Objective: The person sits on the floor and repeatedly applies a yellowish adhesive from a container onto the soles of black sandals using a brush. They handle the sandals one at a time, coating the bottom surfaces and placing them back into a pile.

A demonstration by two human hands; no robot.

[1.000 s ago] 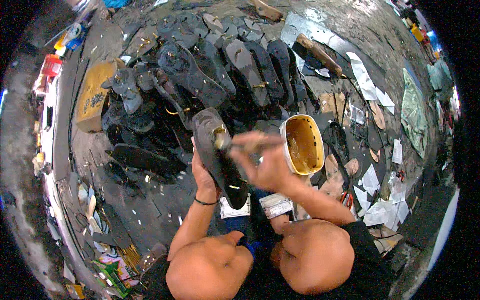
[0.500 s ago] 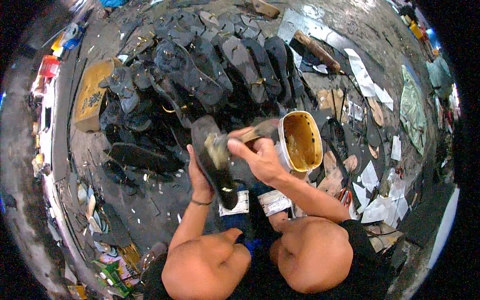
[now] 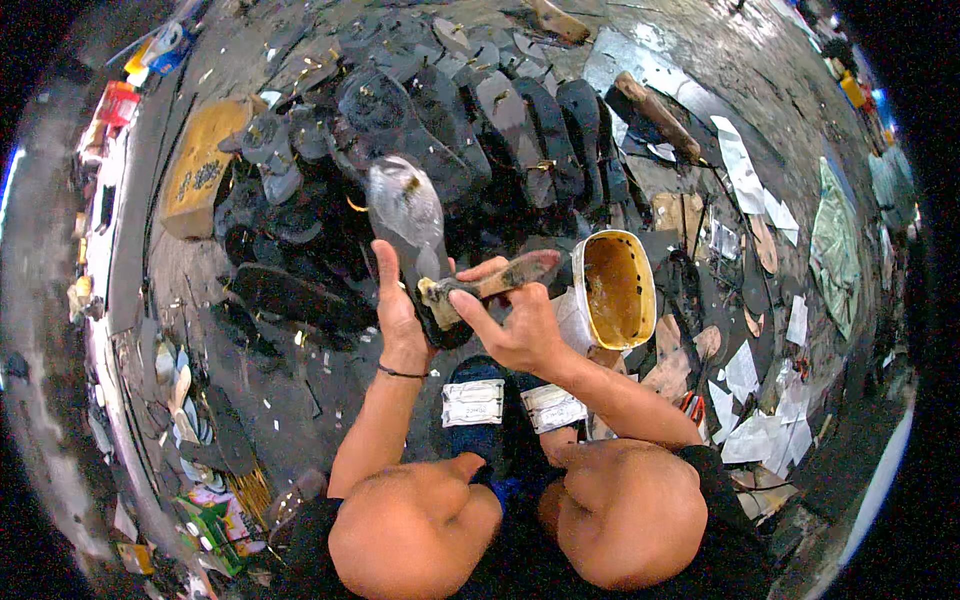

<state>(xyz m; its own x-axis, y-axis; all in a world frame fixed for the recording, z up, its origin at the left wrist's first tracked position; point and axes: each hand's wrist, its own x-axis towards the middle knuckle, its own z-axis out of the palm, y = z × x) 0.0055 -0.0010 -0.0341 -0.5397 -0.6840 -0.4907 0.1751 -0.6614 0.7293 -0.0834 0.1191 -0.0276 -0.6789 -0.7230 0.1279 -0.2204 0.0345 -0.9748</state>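
My left hand (image 3: 402, 325) holds a dark sandal sole (image 3: 408, 210) from its left side, thumb up along the edge, the fingers mostly hidden beneath. The sole's far end shines as if wet. In my right hand (image 3: 525, 332) is a brush (image 3: 508, 277) with a worn wooden handle, pinched between thumb and fingers. Its pale yellowish bristles touch the near end of the sole. Just right of this hand stands a white tub (image 3: 571, 322), tilted toward me, its inside coated amber-yellow.
Many dark soles (image 3: 500, 125) lie heaped beyond my hands. A yellowish block (image 3: 196, 172) sits at the left of the heap, a piece of wood (image 3: 655, 118) at its right. Paper scraps (image 3: 765, 425) and a green cloth (image 3: 832, 250) litter the right side.
The sole has shifted away from me and turned more upright, showing its shiny far end. The brush has moved down to the near end, its handle now angled clear of my fingers.
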